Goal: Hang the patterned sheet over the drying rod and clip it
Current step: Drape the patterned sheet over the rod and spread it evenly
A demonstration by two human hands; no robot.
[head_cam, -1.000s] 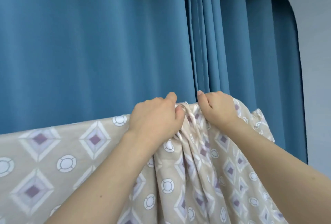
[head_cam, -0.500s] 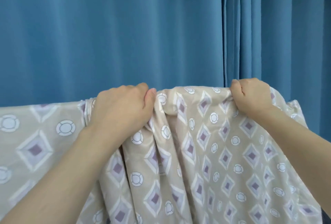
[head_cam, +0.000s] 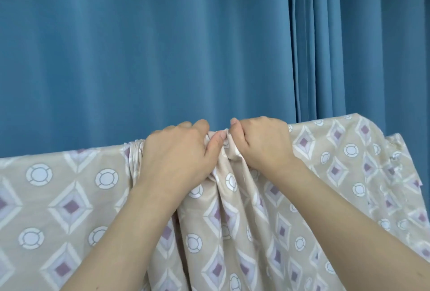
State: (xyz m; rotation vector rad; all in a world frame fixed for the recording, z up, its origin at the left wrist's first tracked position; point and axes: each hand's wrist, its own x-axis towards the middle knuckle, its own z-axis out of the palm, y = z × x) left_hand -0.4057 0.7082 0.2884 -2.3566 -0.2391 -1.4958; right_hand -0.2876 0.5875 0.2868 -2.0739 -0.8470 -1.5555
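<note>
The patterned sheet (head_cam: 69,197), beige with purple diamonds and white rings, hangs over the drying rod, which the fabric hides completely. My left hand (head_cam: 176,153) grips a bunch of gathered fabric along the top fold. Right beside it, almost touching, my right hand (head_cam: 260,141) grips the same fold, fingers curled over the top. Between and below the two hands the cloth falls in tight pleats. To the left and right of the hands the sheet lies flatter along the top edge. No clip is in view.
A blue curtain (head_cam: 139,57) fills the whole background just behind the sheet, with denser folds at the upper right. The sheet's loose corner (head_cam: 395,146) droops at the right end.
My right hand has slid left along the top fold until it sits next to my left hand, bunching the fabric between them. The view has shifted slightly.
</note>
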